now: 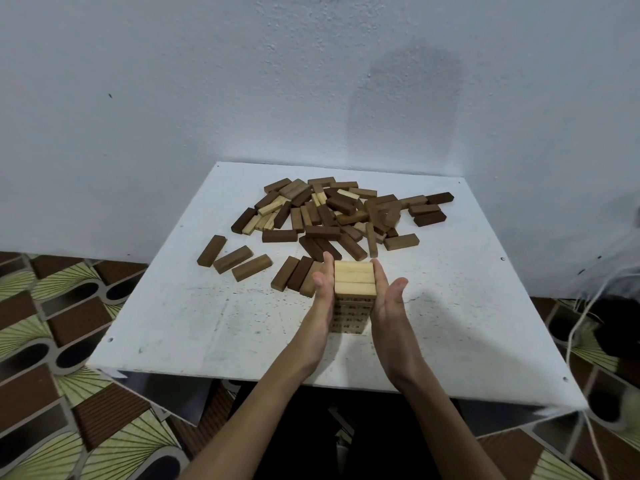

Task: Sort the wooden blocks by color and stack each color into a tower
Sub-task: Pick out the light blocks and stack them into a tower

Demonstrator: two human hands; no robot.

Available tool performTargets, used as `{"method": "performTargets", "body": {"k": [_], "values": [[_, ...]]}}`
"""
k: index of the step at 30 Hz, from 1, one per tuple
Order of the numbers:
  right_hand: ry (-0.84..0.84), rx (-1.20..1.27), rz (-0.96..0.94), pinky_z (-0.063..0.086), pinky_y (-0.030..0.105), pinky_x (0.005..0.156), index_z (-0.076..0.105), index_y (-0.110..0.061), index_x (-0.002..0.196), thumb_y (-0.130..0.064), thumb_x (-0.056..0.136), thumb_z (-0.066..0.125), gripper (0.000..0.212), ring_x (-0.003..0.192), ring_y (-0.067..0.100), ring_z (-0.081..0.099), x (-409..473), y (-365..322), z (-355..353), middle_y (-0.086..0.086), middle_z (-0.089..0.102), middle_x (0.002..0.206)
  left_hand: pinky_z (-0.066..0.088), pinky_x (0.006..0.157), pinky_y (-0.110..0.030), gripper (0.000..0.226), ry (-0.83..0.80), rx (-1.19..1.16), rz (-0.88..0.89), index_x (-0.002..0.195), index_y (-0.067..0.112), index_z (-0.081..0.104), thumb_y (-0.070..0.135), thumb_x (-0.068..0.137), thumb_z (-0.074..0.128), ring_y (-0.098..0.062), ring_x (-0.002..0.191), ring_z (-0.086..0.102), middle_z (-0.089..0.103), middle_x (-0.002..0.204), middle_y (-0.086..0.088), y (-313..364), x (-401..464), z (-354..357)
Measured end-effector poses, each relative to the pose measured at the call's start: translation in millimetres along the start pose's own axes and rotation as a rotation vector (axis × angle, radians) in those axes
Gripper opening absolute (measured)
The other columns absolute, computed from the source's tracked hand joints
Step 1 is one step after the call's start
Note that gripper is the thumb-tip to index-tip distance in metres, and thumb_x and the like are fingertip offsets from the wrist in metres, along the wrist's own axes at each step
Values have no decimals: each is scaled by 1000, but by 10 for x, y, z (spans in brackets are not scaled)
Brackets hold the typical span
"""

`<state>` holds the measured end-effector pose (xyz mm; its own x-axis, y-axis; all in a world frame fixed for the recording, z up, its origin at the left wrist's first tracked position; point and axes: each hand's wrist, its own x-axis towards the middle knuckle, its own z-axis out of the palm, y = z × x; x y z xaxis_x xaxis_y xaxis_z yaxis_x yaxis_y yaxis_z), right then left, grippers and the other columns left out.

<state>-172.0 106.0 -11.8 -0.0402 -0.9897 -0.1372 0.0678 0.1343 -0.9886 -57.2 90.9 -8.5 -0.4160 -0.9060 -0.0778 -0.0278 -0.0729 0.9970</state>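
Note:
A tower of light wooden blocks (354, 282) stands upright near the middle of the white table (173, 317). My left hand (320, 296) lies flat against its left side with straight fingers. On the tower's right side, my right hand (389, 299) presses the same way, thumb spread out. Behind the tower spreads a mixed pile of dark, medium-brown and light blocks (332, 213). Three medium-brown blocks (235, 259) lie apart at the left. A few more brown blocks (294, 273) lie just left of the tower, touching my left hand's fingertips.
A pale wall rises right behind the table. Patterned floor tiles (52, 341) surround the table on both sides. White cords (585, 323) hang at the right edge of the view. Bare tabletop lies at the left and right of the tower.

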Motion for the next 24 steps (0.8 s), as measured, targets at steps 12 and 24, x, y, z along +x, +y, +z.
{"method": "performTargets", "body": {"k": [12, 24], "values": [[-26, -123, -42, 32, -9, 70, 3, -32, 149, -29, 75, 33, 80, 103, -30, 32, -27, 8, -58, -18, 21, 144, 30, 72, 8, 64, 23, 13, -38, 149, 31, 1, -1, 100, 27, 42, 88, 32, 23, 117, 39, 4, 34, 46], [-5, -176, -68, 28, -9, 78, 1, -34, 149, -13, 99, 27, 60, 131, -2, 23, 2, 41, -54, -13, 10, 155, 29, 70, 10, 60, 29, 3, -35, 148, 33, 2, 2, 102, 24, 43, 84, 31, 23, 121, 35, 36, 29, 70]]}}
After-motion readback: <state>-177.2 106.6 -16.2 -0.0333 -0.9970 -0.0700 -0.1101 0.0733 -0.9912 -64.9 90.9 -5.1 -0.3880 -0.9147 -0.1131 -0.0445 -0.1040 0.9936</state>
